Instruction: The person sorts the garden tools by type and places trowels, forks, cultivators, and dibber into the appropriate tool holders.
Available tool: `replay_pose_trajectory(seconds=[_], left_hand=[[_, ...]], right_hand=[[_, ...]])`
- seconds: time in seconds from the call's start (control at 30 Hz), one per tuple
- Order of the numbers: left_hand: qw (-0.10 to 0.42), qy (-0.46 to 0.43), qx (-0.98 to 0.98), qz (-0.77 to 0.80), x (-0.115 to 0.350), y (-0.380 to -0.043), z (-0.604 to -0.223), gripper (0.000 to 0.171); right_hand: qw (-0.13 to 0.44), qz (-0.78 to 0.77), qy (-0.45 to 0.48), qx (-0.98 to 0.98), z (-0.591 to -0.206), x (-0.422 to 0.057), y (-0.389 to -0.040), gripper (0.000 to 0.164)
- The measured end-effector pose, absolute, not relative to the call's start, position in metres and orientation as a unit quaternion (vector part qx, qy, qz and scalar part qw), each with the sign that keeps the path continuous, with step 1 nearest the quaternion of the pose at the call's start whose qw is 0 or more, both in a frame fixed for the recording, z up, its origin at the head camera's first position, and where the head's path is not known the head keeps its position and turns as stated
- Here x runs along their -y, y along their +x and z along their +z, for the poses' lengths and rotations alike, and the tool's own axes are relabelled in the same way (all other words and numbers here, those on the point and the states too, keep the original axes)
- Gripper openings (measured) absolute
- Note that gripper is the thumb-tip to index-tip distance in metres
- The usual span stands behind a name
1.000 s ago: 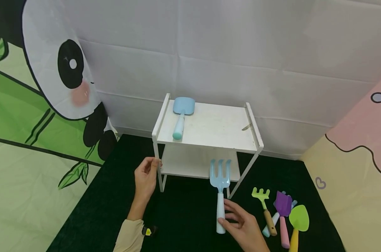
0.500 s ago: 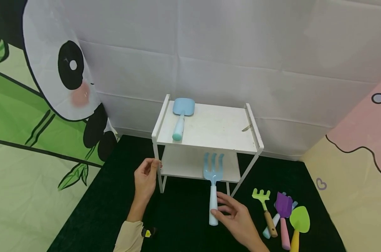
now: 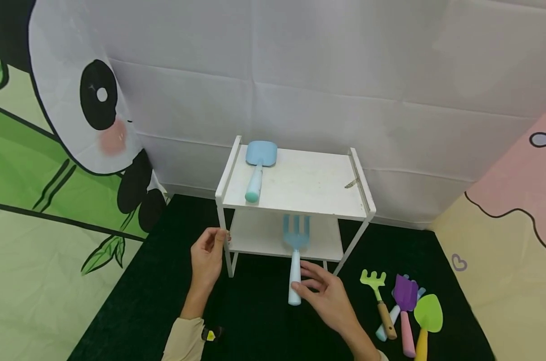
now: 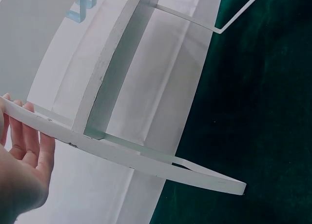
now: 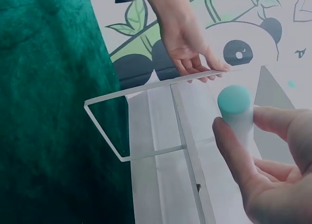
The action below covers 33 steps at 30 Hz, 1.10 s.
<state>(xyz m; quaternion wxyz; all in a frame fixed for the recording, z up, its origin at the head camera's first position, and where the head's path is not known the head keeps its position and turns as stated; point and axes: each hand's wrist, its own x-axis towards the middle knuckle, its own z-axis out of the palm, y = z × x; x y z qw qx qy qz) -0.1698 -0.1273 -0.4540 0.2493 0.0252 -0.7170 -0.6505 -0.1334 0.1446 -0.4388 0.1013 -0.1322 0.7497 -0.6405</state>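
My right hand (image 3: pixel 325 297) pinches the pale handle of a light blue toy garden fork (image 3: pixel 296 242), its tines pointing away from me. The tines overlap the lower board (image 3: pixel 256 231) of a small white two-tier shelf (image 3: pixel 311 178); whether they touch it I cannot tell. In the right wrist view, the teal end of the fork's handle (image 5: pixel 234 100) shows between thumb and fingers. My left hand (image 3: pixel 207 260) grips the shelf's front left leg (image 4: pixel 105 148), fingers bent behind it in the left wrist view. A blue toy shovel (image 3: pixel 261 154) lies on the left of the top board.
Right of the shelf, a green rake (image 3: pixel 374 281), a purple shovel (image 3: pixel 406 293) and a green trowel (image 3: pixel 428 312) lie on the dark green cloth (image 3: pixel 133 311), with a blue-handled tool partly hidden beneath. A white wall sheet (image 3: pixel 309 65) hangs behind.
My right hand has carried the fork left and forward, its tines now over the lower board. The left hand keeps its hold on the leg. The shelf and other tools stay put.
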Motion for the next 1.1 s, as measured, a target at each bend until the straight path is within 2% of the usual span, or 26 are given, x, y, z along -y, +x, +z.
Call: replay_pose_trajectory(seconds=[0.63,1.1], left_hand=[[0.243,0.035,0.719,-0.65,0.128,-0.17,-0.456,0.027],[0.244,0.034,0.717,-0.653,0.127,-0.171,-0.455,0.026]], right_hand=[[0.131,-0.671,-0.132,-0.717,-0.436,-0.123,-0.16,0.048],[0.128,-0.668,-0.145,-0.718,-0.438,-0.109,-0.179,0.049]])
